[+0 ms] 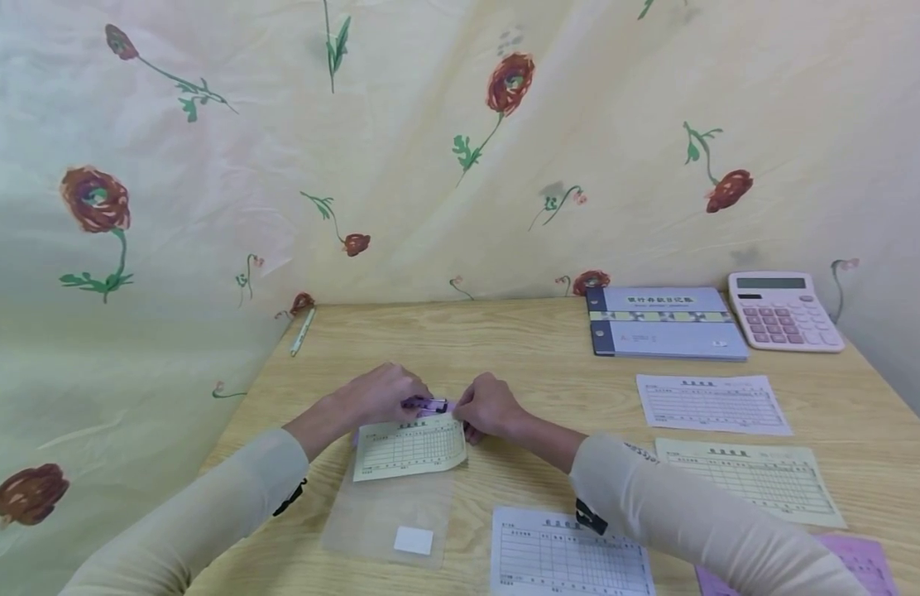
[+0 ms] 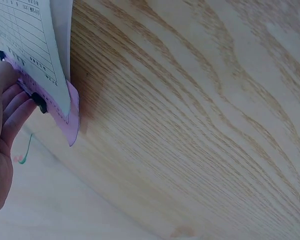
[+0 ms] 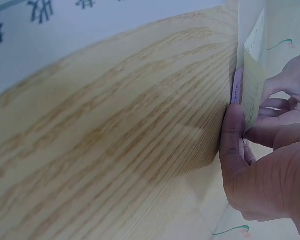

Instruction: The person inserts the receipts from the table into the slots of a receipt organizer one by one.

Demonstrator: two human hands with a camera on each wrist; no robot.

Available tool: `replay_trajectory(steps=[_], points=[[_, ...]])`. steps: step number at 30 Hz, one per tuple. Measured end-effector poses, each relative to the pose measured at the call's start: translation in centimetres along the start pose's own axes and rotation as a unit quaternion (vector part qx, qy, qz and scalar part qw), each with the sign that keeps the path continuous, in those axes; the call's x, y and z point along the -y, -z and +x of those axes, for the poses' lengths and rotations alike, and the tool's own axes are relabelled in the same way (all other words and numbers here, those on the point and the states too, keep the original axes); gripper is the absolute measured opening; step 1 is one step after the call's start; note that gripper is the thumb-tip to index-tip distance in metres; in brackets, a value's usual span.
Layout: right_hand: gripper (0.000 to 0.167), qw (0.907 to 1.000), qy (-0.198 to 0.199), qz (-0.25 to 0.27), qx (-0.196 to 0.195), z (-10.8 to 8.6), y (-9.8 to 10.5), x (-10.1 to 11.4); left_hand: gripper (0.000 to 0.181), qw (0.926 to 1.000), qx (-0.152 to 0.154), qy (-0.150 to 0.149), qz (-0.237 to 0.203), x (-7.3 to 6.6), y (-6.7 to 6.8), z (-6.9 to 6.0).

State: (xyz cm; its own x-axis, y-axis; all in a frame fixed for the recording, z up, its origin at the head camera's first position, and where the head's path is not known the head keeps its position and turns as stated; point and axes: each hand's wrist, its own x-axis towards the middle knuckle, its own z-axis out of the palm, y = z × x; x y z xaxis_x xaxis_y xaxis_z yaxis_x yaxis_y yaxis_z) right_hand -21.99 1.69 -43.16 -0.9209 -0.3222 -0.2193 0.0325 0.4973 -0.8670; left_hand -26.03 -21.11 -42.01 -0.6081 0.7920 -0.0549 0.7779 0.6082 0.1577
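A yellowish printed slip lies over a pink slip and a white sheet, above a translucent folder with a white label. My left hand grips the slips' top edge at a clip with black ends; the clip's black end shows beside the fingertips in the left wrist view. My right hand pinches the top right corner of the slips; in the right wrist view, thumb and fingers of the right hand close on the yellowish slip's edge.
A white slip lies at the front, under the right forearm. Further right are another white slip, a yellowish slip and a pink slip. A blue book, a calculator and a pen lie at the back.
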Motion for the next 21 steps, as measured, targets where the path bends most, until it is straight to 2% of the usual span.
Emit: replay_trajectory(steps=[8,21], points=[[0.013,0.9999,-0.003,-0.013,-0.011,0.23,-0.2,-0.03,0.025,0.9998,-0.011,-0.012,0.01,-0.03,-0.02,-0.07],[0.012,0.9995,0.001,-0.03,-0.004,0.5,0.01,-0.07,0.024,1.0,-0.006,-0.001,-0.007,0.02,0.04,0.06]])
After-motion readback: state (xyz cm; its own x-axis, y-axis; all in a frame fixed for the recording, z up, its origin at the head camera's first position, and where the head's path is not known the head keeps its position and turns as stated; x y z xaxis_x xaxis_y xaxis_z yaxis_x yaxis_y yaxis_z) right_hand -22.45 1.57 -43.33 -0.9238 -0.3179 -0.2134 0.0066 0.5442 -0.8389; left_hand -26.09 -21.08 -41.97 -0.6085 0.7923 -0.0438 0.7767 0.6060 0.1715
